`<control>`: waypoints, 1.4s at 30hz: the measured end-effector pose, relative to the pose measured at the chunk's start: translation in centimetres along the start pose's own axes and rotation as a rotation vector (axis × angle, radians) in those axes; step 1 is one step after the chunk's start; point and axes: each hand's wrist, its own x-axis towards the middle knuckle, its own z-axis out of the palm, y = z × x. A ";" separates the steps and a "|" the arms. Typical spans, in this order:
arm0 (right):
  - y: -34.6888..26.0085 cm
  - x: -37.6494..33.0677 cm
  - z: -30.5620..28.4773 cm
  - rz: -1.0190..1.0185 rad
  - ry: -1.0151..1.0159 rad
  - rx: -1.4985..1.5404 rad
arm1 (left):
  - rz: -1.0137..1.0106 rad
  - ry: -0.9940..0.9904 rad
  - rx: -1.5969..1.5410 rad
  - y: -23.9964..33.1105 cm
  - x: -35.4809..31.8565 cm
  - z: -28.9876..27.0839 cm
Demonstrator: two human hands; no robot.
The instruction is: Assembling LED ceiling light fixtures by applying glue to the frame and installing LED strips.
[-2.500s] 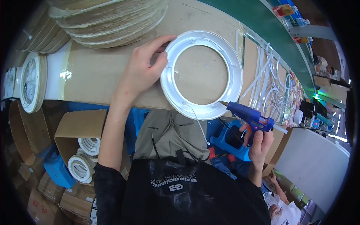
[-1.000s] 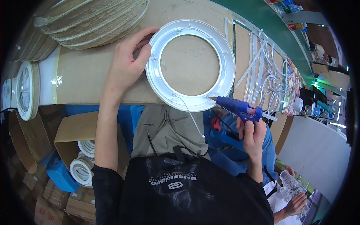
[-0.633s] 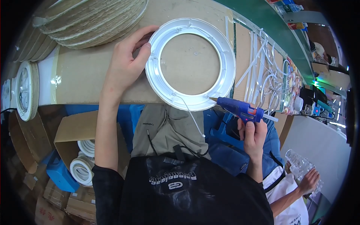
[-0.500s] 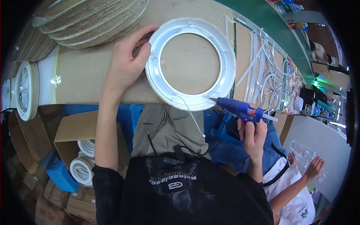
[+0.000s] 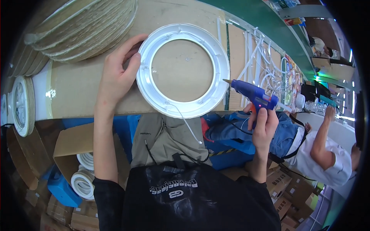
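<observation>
Since a moment ago, the nozzle [image 5: 227,81] of the glue gun [image 5: 252,93] has gone from the ring's lower right part up to its right side, while the co-worker in the white shirt [image 5: 327,159] has shifted from the lower right corner toward the far end of the table [image 5: 79,94]. Leftmost, a stack of round panels [image 5: 90,34] lies on the table, well apart from the work; a cardboard box [image 5: 75,143] sits below. Next, the left hand [image 5: 117,75] grips the white ring [image 5: 144,77] by its left rim, thumb on top and fingers tucked behind. That ring is at the table's near edge, its lower rim reaching the edge; whether it rests flat cannot be told. Being held on one side only, it could tip or swivel if pushed from the right. From its lower part a thin wire [image 5: 189,127] dangles over the person's lap; a sleeve or knee might snag it and tug it loose. Further right, the right hand [image 5: 265,125] is wrapped around the gun's handle; whether the trigger is pressed cannot be told. With the tip over or just beside the rim, a slip could smear glue outside the channel or scorch the plastic. Beyond lie tangled white strips [image 5: 250,57], which might catch stray drips.
</observation>
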 end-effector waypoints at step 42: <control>0.6 1.8 1.1 0.079 0.065 0.038 | 0.003 0.010 0.004 0.2 0.2 0.2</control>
